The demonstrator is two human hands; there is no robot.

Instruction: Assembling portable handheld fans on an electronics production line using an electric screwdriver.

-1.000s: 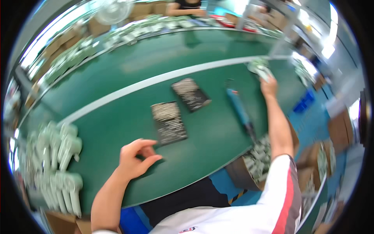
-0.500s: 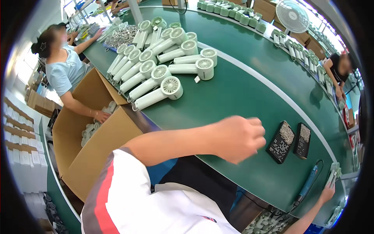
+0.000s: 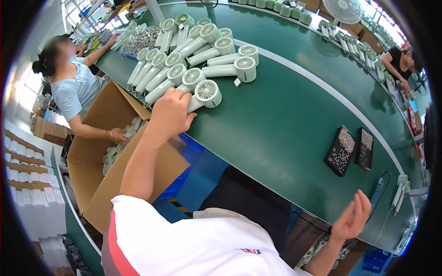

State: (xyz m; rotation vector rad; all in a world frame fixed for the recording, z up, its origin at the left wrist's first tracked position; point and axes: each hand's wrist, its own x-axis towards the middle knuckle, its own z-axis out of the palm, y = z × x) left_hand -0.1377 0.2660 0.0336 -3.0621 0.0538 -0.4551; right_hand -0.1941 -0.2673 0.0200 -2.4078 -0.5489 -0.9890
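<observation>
At the near end of the pile of pale green handheld fans, my left hand (image 3: 171, 112) is wrapped around the handle of the closest handheld fan (image 3: 208, 94). Its round grille shows beyond my fingers, while most of the handle is hidden under them. Behind it several more handheld fans (image 3: 224, 46) lie on the green worktable (image 3: 276, 119), some leaning on one another. My right hand (image 3: 352, 216) hovers by the table's near edge on the right, fingers stretched out and holding nothing. Nearest to it is a blue electric screwdriver (image 3: 378, 188).
Two black trays of small metal parts (image 3: 340, 151) lie on the right, with pale fan parts (image 3: 399, 194) beyond. A small white piece (image 3: 237, 82) sits beside the pile. At left, a co-worker (image 3: 76, 87) reaches into a large cardboard box (image 3: 133, 177). Another person works at far right.
My left hand has swung left from above the table onto the closest handheld fan. My right hand has left the pale fan parts at the far right and moved inward.
</observation>
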